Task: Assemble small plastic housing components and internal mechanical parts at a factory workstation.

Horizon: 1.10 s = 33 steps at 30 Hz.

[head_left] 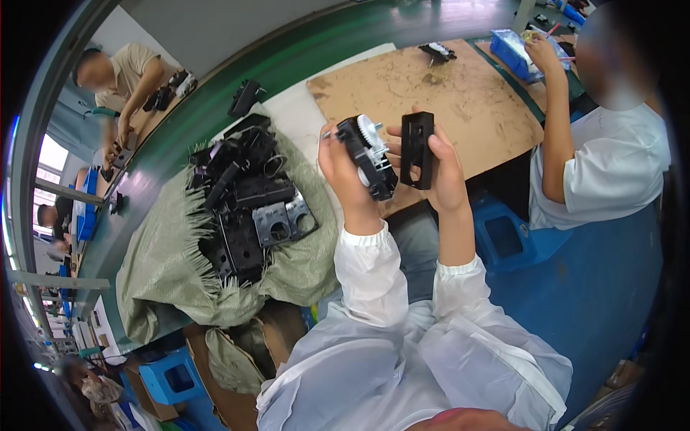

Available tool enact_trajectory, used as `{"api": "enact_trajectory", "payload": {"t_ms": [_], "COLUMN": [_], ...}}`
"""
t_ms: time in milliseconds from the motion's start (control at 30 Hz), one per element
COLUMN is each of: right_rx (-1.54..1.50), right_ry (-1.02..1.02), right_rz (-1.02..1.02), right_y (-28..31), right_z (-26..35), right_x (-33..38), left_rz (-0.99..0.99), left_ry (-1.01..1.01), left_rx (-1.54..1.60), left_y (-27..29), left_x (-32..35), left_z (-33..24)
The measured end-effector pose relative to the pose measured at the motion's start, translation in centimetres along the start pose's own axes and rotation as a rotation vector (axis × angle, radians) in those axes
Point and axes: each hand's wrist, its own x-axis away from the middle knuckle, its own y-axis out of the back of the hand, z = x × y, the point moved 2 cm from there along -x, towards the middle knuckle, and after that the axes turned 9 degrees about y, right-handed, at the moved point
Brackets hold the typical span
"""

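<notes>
My left hand (343, 172) is closed around a black plastic gear housing (365, 158) with white gears and metal pins showing on its right side. In my right hand (449, 169) is a black rectangular plastic cover (417, 149), its hollow side turned partly up. The two parts are held up side by side, a small gap apart, over the near edge of a brown board (489, 129). Fingertips of the right hand show between them. Left of my hands, an open woven sack (165, 251) holds a heap of black plastic parts (244, 194) and a grey one (277, 224).
Another black assembly (437, 52) lies at the board's far edge, and one more (246, 97) sits on the green belt (287, 54) beyond the sack. A co-worker in white (604, 165) sits close on my right by a blue bin (512, 54). A blue stool (503, 233) stands below.
</notes>
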Motion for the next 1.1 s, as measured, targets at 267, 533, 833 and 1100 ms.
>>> {"api": "enact_trajectory", "payload": {"t_ms": [267,533,833,1100], "right_rx": [0.179,0.278,0.293,0.235], "right_ry": [0.038,0.082,0.082,0.041], "right_rz": [0.043,0.041,0.032,0.026], "right_y": [-2.5,-2.8,-2.4,-2.2], "right_z": [0.0,0.2,-0.1,0.7], "right_x": [0.9,1.2,1.1,1.2], "left_rz": [0.133,0.127,0.103,0.144], "left_ry": [0.101,0.114,0.066,0.079], "left_rx": [-0.080,-0.247,-0.398,-0.437], "left_y": [0.6,1.4,0.3,0.2], "left_x": [0.8,0.3,1.1,1.0], "left_z": [-1.2,-0.5,-1.5,-1.3]}}
